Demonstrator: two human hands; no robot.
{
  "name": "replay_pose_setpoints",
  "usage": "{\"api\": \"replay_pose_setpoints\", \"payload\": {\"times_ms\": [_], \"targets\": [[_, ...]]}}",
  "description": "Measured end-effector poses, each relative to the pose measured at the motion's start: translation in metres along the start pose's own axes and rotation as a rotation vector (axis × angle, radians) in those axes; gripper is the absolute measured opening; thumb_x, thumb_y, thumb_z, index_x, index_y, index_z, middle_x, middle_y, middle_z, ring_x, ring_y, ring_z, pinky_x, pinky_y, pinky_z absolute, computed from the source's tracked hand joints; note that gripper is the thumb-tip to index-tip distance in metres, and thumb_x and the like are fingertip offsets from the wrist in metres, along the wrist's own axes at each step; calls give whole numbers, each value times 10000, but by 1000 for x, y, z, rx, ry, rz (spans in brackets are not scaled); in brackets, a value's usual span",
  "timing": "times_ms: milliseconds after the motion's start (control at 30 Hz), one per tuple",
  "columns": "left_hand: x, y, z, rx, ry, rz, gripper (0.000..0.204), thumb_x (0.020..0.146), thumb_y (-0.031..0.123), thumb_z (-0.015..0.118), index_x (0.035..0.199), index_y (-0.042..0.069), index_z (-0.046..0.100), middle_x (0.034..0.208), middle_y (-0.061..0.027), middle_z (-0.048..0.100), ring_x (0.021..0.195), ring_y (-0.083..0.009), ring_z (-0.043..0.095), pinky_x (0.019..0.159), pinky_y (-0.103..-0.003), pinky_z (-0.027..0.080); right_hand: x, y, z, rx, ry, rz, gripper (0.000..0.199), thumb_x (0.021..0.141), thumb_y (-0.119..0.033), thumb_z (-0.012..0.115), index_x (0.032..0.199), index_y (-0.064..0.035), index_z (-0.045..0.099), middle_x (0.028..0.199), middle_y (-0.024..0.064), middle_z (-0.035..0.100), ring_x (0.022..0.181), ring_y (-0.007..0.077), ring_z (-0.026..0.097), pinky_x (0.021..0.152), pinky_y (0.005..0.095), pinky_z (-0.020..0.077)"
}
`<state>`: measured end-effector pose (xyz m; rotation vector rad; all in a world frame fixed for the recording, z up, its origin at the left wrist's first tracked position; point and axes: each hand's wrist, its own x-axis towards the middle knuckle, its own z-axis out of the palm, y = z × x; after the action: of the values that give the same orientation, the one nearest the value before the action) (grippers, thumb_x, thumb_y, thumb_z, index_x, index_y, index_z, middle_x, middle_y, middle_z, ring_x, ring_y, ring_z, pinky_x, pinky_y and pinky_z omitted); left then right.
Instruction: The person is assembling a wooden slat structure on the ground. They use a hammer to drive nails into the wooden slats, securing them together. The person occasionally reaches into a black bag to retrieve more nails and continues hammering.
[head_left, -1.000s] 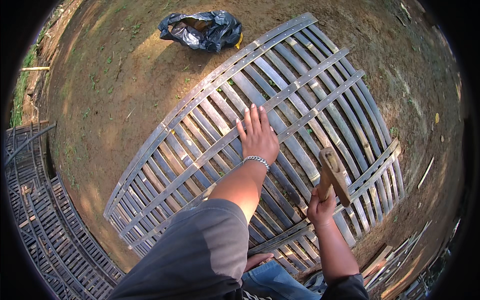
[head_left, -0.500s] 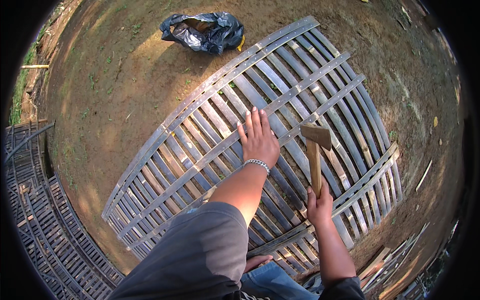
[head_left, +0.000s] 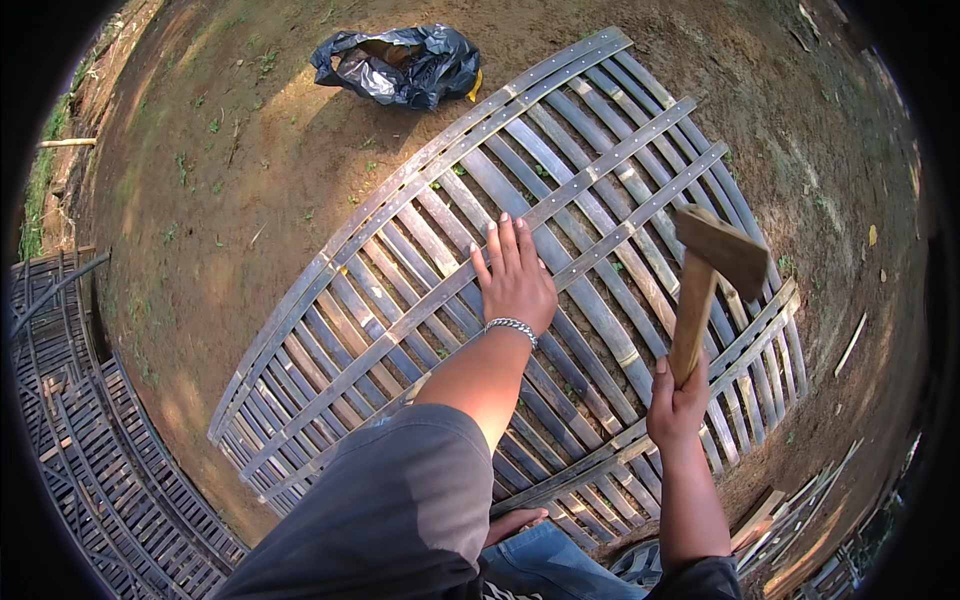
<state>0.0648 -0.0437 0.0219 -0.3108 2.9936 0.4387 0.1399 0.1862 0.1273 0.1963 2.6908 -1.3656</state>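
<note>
1. Brown dirt (head_left: 200,200) with small green plants spreads all around. A shiny black bag (head_left: 435,75) sits near the top, and more dark slatted pieces (head_left: 150,470) lie off to the left. Thin loose sticks (head_left: 815,490) lie at the lower right.
2. One big slatted panel (head_left: 592,317) lies on the dirt, right in front of the person.
3. The left hand (head_left: 520,290) rests flat on the panel, with its fingers across a long strip. It isn't grabbing anything.
4. The right hand (head_left: 678,402) is wrapped around the wooden handle of a hatchet-shaped tool (head_left: 695,300). It looks lifted up over the panel's right side.
5. Much looks done: long strips (head_left: 610,160) cross the slats, and little dots, maybe nail heads, run along the strips at the far edge.
6. What is left is hard to tell. I can't make out many dots on the nearest strips, so those may or may not be finished.
</note>
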Motion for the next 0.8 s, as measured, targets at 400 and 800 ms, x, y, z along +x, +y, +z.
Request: {"api": "replay_pose_setpoints", "payload": {"times_ms": [400,800], "targets": [[2,1,-1,9,-10,5,676,988,213,454,1580,-33,238,1665,-202,190,1552,-372,158,1235,-594,104,2,12,7,225,97,-101,381,983,-50,584,1346,41,512,871,170,660,731,242,638,703,358,518],[2,-2,-4,19,-18,-7,658,999,215,450,1578,-27,252,1665,-194,198,1552,-364,165,1238,-584,110,-8,6,26,169,158,-366,476,1017,-55,556,1462,-73,387,887,74,562,708,133,510,634,282,450]]}}
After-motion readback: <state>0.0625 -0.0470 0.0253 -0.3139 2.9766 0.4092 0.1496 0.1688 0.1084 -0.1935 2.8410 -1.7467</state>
